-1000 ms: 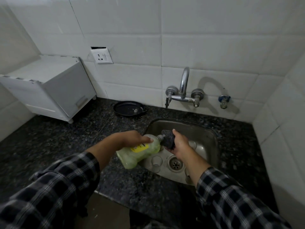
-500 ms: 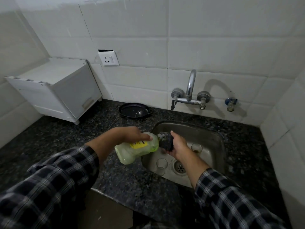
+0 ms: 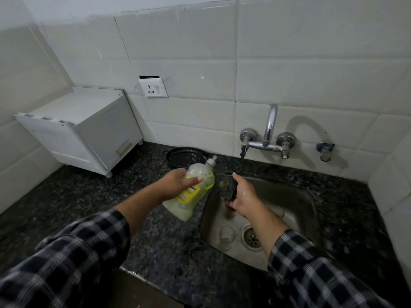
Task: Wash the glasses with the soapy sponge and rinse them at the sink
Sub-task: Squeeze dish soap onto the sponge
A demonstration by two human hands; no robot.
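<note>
My left hand [image 3: 178, 182] grips a green dish-soap bottle [image 3: 195, 192] with a yellow label, its white cap tilted up and away over the counter left of the sink. My right hand [image 3: 241, 196] holds a dark sponge [image 3: 228, 187] above the steel sink [image 3: 295, 196]. A clear glass [image 3: 226, 237] stands in the basin left of the drain [image 3: 252, 238]. Another glass [image 3: 230, 213] shows partly below my right hand, and a third glass [image 3: 281, 212] peeks out behind my wrist.
A chrome wall tap [image 3: 268, 134] hangs over the back of the sink, with a small blue valve [image 3: 324, 150] to its right. A black pan [image 3: 185, 156] lies on the dark granite counter [image 3: 111, 192]. A white box-shaped unit [image 3: 84, 130] stands at the left.
My left hand has lifted the bottle's nozzle off the sponge and tipped it upward, away to the left. The right hand keeps the sponge over the sink. The camera has tilted upward.
</note>
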